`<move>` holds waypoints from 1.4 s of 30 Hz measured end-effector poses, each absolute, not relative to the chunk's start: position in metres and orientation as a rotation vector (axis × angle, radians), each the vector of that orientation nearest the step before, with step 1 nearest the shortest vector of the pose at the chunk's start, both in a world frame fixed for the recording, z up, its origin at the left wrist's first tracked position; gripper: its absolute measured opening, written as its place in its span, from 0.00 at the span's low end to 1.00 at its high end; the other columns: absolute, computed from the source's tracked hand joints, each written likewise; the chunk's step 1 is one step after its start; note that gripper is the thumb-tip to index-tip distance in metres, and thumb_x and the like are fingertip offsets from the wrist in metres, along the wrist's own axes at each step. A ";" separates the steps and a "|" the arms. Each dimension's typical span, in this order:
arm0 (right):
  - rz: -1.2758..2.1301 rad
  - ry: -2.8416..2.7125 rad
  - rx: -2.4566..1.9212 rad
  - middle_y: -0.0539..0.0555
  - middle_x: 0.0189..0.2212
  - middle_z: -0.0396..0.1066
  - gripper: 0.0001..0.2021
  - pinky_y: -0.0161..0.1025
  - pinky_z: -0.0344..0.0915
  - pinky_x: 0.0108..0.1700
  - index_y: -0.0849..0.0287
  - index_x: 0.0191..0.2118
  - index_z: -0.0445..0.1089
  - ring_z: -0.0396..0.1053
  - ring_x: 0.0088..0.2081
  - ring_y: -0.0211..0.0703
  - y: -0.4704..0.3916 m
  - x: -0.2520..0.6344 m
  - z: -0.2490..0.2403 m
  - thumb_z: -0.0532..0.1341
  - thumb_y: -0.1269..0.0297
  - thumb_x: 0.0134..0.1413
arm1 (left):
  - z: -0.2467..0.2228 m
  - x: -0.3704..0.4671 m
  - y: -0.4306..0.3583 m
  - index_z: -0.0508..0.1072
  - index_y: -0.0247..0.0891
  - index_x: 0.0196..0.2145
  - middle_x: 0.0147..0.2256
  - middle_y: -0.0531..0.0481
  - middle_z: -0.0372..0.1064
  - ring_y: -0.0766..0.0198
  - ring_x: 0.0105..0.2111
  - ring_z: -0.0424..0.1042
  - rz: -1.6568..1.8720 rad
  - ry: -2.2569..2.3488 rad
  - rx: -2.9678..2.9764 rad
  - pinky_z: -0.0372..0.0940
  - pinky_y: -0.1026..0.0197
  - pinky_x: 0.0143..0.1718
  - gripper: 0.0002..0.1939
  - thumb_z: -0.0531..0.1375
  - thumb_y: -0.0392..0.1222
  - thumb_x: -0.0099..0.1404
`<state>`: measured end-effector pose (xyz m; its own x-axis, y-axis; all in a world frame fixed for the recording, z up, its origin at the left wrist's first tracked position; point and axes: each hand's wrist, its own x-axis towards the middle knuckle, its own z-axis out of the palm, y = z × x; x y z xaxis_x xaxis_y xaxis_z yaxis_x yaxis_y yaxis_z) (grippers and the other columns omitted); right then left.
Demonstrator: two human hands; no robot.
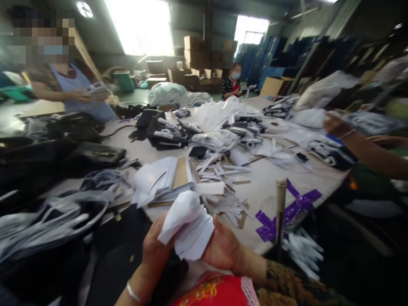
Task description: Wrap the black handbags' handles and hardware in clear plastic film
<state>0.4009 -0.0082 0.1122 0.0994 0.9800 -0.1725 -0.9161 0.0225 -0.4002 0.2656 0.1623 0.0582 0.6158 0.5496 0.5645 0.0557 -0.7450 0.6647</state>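
White paper [194,238], bent and partly crumpled at its top, is held up between my two hands near the table's front edge. Closed round its left side is my left hand [156,244], fingers partly hidden behind the paper. My right hand [225,248] grips the right side, the thumb pointing up along the edge. Just beyond lies a stack of white sheets [156,178] with a brown cardboard piece [180,172]. A black bag [119,250] with small metal fittings lies to the left of my left hand.
Paper strips [231,208] litter the table [288,159]. Purple tape [267,225] hangs by an upright post [280,204] at the right edge. Black bags [95,155] pile up at left. One co-worker [73,89] stands at left, another [234,83] sits behind; a co-worker's arm [366,148] reaches in from the right.
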 end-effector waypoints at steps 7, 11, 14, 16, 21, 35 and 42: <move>1.434 -0.166 -0.355 0.56 0.58 0.71 0.44 0.53 0.67 0.54 0.54 0.61 0.66 0.67 0.58 0.57 0.002 0.425 0.110 0.70 0.35 0.40 | 0.083 0.294 0.190 0.65 0.38 0.65 0.62 0.37 0.65 0.52 0.61 0.68 0.878 -0.290 2.825 0.70 0.55 0.58 0.29 0.51 0.24 0.69; 1.366 -0.063 -0.413 0.56 0.53 0.75 0.36 0.50 0.69 0.52 0.57 0.55 0.70 0.70 0.54 0.53 0.004 0.438 0.102 0.76 0.50 0.39 | 0.091 0.311 0.188 0.66 0.38 0.65 0.64 0.37 0.62 0.47 0.64 0.63 0.838 -0.394 2.908 0.70 0.51 0.57 0.30 0.51 0.25 0.67; 1.234 0.059 -0.506 0.55 0.44 0.79 0.28 0.45 0.70 0.51 0.59 0.50 0.73 0.74 0.47 0.47 0.013 0.441 0.098 0.76 0.64 0.39 | 0.087 0.320 0.182 0.65 0.39 0.65 0.64 0.38 0.62 0.44 0.65 0.60 0.841 -0.365 2.907 0.69 0.46 0.58 0.33 0.51 0.23 0.65; 1.127 0.107 -0.574 0.54 0.40 0.80 0.25 0.41 0.70 0.51 0.60 0.48 0.74 0.75 0.44 0.44 0.019 0.442 0.097 0.75 0.69 0.39 | 0.089 0.323 0.175 0.66 0.40 0.65 0.65 0.37 0.60 0.43 0.67 0.56 0.816 -0.347 2.862 0.68 0.44 0.59 0.35 0.51 0.22 0.63; 0.987 0.067 -0.704 0.55 0.40 0.80 0.21 0.40 0.71 0.50 0.61 0.44 0.76 0.76 0.42 0.45 0.027 0.453 0.096 0.74 0.67 0.40 | 0.112 0.328 0.168 0.57 0.40 0.69 0.70 0.34 0.48 0.40 0.69 0.51 0.524 -0.201 2.478 0.60 0.38 0.64 0.39 0.58 0.31 0.62; 1.090 -0.494 -1.132 0.54 0.39 0.80 0.23 0.43 0.72 0.44 0.59 0.44 0.78 0.75 0.38 0.46 0.053 0.450 0.089 0.76 0.59 0.40 | 0.095 0.323 0.210 0.74 0.32 0.52 0.46 0.37 0.77 0.48 0.43 0.76 0.033 0.376 1.412 0.72 0.54 0.43 0.33 0.72 0.55 0.54; 1.203 -0.878 -1.169 0.57 0.55 0.74 0.30 0.48 0.62 0.63 0.56 0.57 0.72 0.69 0.57 0.53 0.042 0.418 0.103 0.72 0.53 0.49 | 0.092 0.262 0.186 0.75 0.31 0.53 0.48 0.36 0.77 0.46 0.46 0.76 0.031 0.516 1.195 0.71 0.51 0.49 0.36 0.75 0.50 0.49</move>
